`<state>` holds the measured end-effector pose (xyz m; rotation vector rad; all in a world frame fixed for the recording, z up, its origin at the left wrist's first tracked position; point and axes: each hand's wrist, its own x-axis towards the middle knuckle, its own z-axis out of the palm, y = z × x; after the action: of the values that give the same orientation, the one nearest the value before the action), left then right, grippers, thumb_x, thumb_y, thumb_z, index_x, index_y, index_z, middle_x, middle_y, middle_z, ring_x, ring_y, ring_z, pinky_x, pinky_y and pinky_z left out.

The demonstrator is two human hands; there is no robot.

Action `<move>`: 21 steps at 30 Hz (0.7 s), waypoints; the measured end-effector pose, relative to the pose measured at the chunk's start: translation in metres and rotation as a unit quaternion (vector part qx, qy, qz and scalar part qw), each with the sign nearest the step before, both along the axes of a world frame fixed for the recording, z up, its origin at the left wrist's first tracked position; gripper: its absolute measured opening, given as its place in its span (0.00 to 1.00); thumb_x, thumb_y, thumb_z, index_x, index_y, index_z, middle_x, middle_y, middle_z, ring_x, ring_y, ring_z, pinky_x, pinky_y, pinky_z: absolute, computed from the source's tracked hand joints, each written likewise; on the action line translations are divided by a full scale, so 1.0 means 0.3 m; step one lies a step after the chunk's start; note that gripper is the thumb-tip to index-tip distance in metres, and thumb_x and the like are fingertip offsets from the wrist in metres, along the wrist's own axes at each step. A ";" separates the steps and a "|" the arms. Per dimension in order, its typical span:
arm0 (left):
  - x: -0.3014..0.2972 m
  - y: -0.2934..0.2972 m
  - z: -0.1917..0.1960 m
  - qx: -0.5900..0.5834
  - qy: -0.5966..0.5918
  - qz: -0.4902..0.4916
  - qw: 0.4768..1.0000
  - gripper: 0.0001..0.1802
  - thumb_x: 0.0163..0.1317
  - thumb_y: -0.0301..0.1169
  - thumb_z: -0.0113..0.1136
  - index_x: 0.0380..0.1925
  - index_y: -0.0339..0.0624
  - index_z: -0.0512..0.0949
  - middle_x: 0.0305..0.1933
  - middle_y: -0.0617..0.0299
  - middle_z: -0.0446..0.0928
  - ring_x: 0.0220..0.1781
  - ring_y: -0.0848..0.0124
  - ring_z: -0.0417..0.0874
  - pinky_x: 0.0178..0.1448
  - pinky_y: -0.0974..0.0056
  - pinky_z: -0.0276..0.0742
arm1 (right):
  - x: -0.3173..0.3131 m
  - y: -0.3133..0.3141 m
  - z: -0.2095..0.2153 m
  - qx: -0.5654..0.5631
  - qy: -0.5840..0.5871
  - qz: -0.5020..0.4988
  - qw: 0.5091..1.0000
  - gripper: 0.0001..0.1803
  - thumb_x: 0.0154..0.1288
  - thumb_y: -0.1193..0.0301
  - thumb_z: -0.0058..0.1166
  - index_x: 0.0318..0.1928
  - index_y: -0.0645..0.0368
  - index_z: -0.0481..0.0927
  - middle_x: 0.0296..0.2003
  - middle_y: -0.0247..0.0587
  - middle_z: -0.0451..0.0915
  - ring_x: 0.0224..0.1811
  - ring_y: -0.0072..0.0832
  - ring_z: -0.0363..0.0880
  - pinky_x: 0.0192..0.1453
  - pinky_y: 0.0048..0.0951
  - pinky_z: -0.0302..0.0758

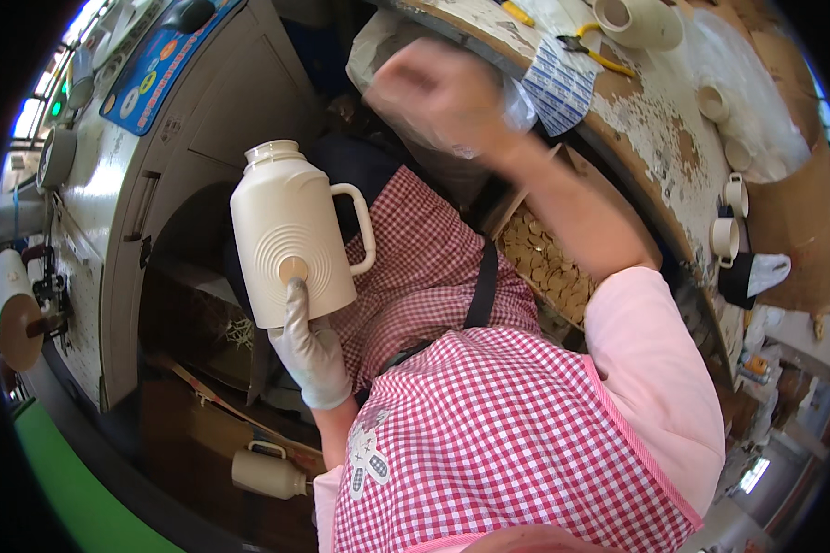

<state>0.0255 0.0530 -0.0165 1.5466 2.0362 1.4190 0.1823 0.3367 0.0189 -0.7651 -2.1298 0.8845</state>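
Note:
My left hand (315, 358), in a pale glove, is closed on the lower part of a cream plastic jug body (295, 217) with a threaded neck and a side handle. Raised rings circle a small round tan disc (293, 269) on its front, and my thumb rests at the disc's lower edge. My right hand (433, 97) is bare and raised near the bench edge, in front of a clear plastic bag (378, 46). Motion smears its fingers, so whether it holds anything is unclear.
A box of loose tan discs (549, 263) lies beneath my right forearm. On the worn bench (646, 120) are yellow-handled pliers (609, 64), a printed blue-and-white sheet (560, 88) and cream cups (724, 238). A white cabinet (221, 111) stands left; another jug (266, 472) lies below.

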 end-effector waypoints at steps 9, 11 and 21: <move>-0.032 -0.047 -0.066 0.008 -0.343 0.078 0.936 0.21 0.76 0.23 0.56 0.67 0.34 0.73 0.70 0.55 0.74 0.71 0.66 0.76 0.74 0.59 0.74 | 0.329 0.926 -0.166 0.338 -0.473 -0.102 0.807 0.21 0.58 0.74 0.57 0.53 0.61 0.83 0.37 0.58 0.85 0.41 0.53 0.86 0.47 0.50 0.82; -0.047 -0.057 -0.069 -0.002 -0.395 0.097 0.914 0.20 0.74 0.24 0.60 0.64 0.36 0.76 0.66 0.57 0.78 0.68 0.67 0.79 0.72 0.62 0.75 | 0.266 0.831 -0.111 0.286 -0.354 -0.106 0.884 0.27 0.72 0.56 0.51 0.33 0.73 0.84 0.32 0.70 0.84 0.37 0.66 0.84 0.44 0.59 0.80; -0.056 -0.022 -0.003 -0.016 -0.568 0.114 0.815 0.22 0.74 0.29 0.60 0.66 0.35 0.74 0.66 0.58 0.78 0.67 0.68 0.80 0.73 0.60 0.76 | -0.040 -0.298 -0.036 -0.499 -0.097 0.241 0.827 0.24 0.79 0.69 0.52 0.72 0.56 0.73 0.26 0.30 0.78 0.20 0.13 0.72 0.26 0.16 0.71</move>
<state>0.0088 0.0465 -0.0173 0.1840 1.4212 1.7244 0.1704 0.2473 0.0081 -0.8063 -1.9550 2.3806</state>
